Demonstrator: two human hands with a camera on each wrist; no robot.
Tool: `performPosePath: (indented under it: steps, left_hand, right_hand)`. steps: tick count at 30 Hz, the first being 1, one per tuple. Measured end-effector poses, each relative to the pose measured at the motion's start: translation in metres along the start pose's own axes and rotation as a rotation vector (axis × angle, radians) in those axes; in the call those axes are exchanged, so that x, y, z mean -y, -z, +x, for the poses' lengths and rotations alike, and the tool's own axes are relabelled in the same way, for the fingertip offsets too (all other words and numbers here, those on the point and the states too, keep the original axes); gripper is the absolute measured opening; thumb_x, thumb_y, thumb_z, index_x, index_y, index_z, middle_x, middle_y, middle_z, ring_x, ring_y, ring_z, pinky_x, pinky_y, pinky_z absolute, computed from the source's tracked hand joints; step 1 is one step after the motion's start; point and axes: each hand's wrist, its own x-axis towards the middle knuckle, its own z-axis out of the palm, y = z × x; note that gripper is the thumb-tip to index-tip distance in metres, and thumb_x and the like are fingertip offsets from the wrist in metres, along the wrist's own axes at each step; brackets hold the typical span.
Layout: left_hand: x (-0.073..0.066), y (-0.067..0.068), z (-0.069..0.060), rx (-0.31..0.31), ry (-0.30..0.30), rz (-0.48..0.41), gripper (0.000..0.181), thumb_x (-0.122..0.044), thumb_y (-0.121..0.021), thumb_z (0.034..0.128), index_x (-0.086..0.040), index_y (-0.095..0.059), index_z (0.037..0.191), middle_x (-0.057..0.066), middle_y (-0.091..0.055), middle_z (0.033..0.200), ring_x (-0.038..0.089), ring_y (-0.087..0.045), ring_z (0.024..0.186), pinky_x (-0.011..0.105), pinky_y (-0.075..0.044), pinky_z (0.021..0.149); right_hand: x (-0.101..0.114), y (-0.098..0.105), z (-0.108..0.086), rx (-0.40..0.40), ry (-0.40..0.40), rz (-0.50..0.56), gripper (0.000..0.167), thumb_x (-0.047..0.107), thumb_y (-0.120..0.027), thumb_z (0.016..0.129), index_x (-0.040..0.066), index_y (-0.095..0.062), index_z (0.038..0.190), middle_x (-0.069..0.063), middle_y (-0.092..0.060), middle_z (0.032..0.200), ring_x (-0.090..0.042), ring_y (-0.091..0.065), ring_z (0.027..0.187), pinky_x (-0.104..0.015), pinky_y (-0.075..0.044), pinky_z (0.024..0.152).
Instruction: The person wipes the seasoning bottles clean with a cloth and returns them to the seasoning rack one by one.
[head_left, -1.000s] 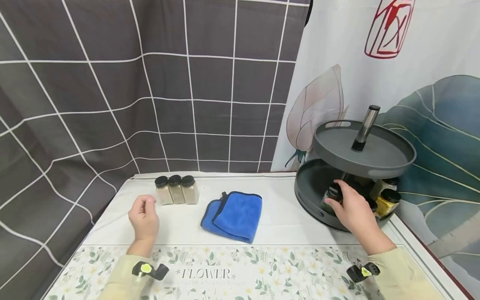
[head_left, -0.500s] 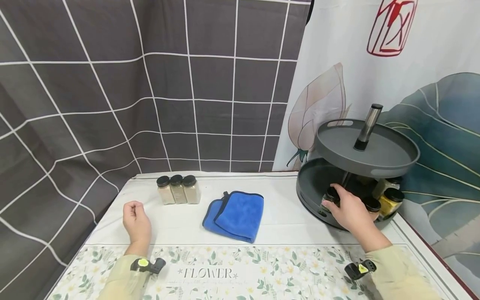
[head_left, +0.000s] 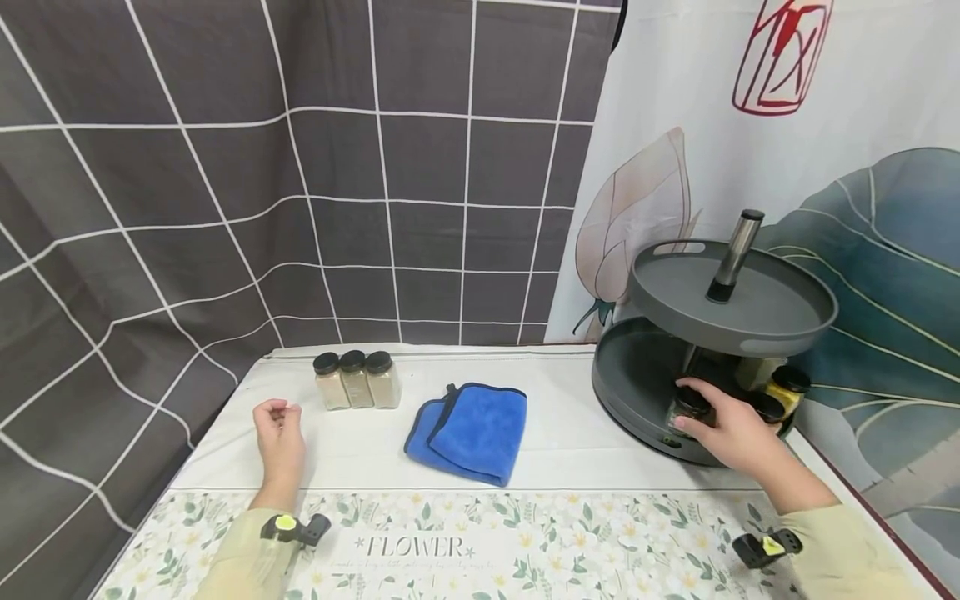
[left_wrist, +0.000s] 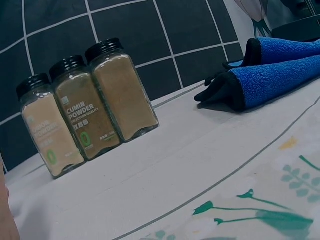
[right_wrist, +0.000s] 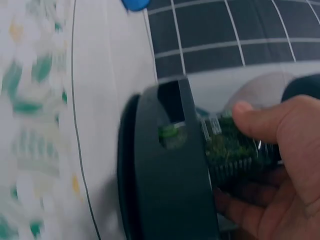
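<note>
My right hand [head_left: 738,433] grips a black-capped spice jar [right_wrist: 227,145] with dark green flakes in it. The jar stands at the front of the lower tier [head_left: 626,400] of a dark grey two-tier turntable, behind its slotted rim [right_wrist: 170,195]. In the right wrist view the thumb lies on one side of the jar and fingers show on the other. To the left, my left hand [head_left: 281,437] is loosely curled over the white tabletop and holds nothing. Nearest to it are three black-capped jars in a row, among them a cumin powder jar [left_wrist: 87,117].
A folded blue cloth [head_left: 480,433] lies mid-table. The upper tier [head_left: 675,287] overhangs the jars, with a metal post [head_left: 735,254] rising through it. A yellow jar [head_left: 787,387] and others stand right of my right hand, partly hidden. Grey tiled curtain [head_left: 420,233] hangs behind.
My right hand has moved right with the green jar. The lower tier has turned, its rim slot and the yellow jar shifting right. My left hand has moved slightly and its fingers have loosened.
</note>
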Motion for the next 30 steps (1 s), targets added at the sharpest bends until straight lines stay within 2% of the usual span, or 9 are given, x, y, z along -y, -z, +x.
performPosePath:
  steps: [3,13,17,20,22,24,27,28,30]
  left_hand:
    - [0.001,0.000,0.000,0.007,-0.005,0.003,0.020,-0.011,-0.046,0.1021,-0.001,-0.040,0.119,-0.002,-0.039,0.100,0.006,-0.040,0.084,0.016,-0.033,0.073]
    - [0.000,-0.001,0.000,0.057,0.052,0.031,0.030,-0.013,-0.046,0.1021,-0.002,-0.036,0.128,-0.001,-0.039,0.111,0.005,-0.041,0.092,0.019,-0.036,0.080]
    - [-0.001,-0.002,0.001,0.101,0.080,0.029,0.040,-0.012,-0.044,0.1018,0.000,-0.033,0.138,0.005,-0.040,0.124,0.008,-0.044,0.100,0.025,-0.039,0.088]
    - [-0.003,-0.003,0.003,0.172,0.089,0.006,0.051,-0.008,-0.045,0.1001,-0.001,-0.029,0.148,0.014,-0.037,0.140,0.020,-0.047,0.120,0.036,-0.041,0.104]
    - [-0.004,-0.004,0.005,0.231,0.087,-0.014,0.059,-0.006,-0.046,0.0996,-0.003,-0.023,0.154,0.019,-0.031,0.151,0.031,-0.039,0.137,0.045,-0.034,0.115]
    - [-0.005,-0.006,0.009,0.288,0.078,-0.038,0.068,-0.003,-0.049,0.0987,-0.004,-0.016,0.158,0.021,-0.023,0.159,0.038,-0.027,0.147,0.051,-0.024,0.121]
    - [-0.005,-0.012,0.018,0.364,0.073,-0.036,0.080,-0.001,-0.052,0.0981,-0.006,-0.004,0.161,0.022,-0.011,0.166,0.040,-0.013,0.153,0.050,-0.015,0.124]
    - [-0.004,-0.016,0.022,0.386,0.074,-0.037,0.082,0.000,-0.052,0.0979,-0.007,-0.001,0.162,0.022,-0.008,0.166,0.039,-0.011,0.153,0.048,-0.013,0.125]
    - [-0.001,-0.021,0.030,0.436,0.080,-0.013,0.085,0.000,-0.052,0.0988,-0.010,0.005,0.162,0.020,-0.004,0.168,0.035,-0.008,0.154,0.045,-0.011,0.125]
  right_hand:
    - [-0.011,0.005,-0.006,0.013,0.024,0.022,0.063,0.028,-0.069,0.097,0.006,-0.042,0.149,0.000,-0.041,0.059,-0.016,-0.039,0.051,-0.031,-0.035,0.050]
    - [-0.035,0.019,-0.011,0.053,0.034,0.116,0.062,0.027,-0.070,0.097,0.009,-0.042,0.150,-0.002,-0.040,0.065,-0.015,-0.039,0.054,-0.029,-0.036,0.048]
    - [-0.037,0.023,-0.016,0.047,0.059,0.120,0.071,0.028,-0.070,0.097,0.015,-0.035,0.157,-0.016,-0.059,0.098,-0.007,-0.042,0.063,-0.028,-0.038,0.053]
    - [-0.027,0.029,-0.027,-0.041,0.088,0.074,0.073,0.026,-0.071,0.096,0.019,-0.033,0.158,-0.016,-0.058,0.101,-0.003,-0.041,0.064,-0.027,-0.034,0.054]
    - [-0.014,0.030,-0.034,-0.192,0.146,0.007,0.064,0.023,-0.073,0.095,0.017,-0.045,0.152,-0.017,-0.062,0.102,-0.002,-0.044,0.069,-0.026,-0.035,0.056]
    - [0.003,0.026,-0.037,-0.385,0.250,-0.023,0.042,0.019,-0.071,0.094,0.012,-0.062,0.134,-0.011,-0.061,0.086,-0.010,-0.046,0.067,-0.028,-0.035,0.059]
    - [0.030,0.011,-0.034,-0.603,0.459,-0.021,0.022,0.027,-0.064,0.099,0.008,-0.072,0.103,-0.007,-0.069,0.096,-0.014,-0.054,0.080,-0.022,-0.041,0.074]
    - [0.039,0.004,-0.030,-0.617,0.531,0.003,0.025,0.030,-0.061,0.100,0.008,-0.073,0.097,-0.004,-0.069,0.091,-0.016,-0.056,0.081,-0.020,-0.042,0.077]
    - [0.058,-0.013,-0.023,-0.558,0.628,0.028,0.024,0.031,-0.060,0.100,0.011,-0.072,0.093,0.000,-0.070,0.093,-0.017,-0.061,0.087,-0.022,-0.046,0.084]
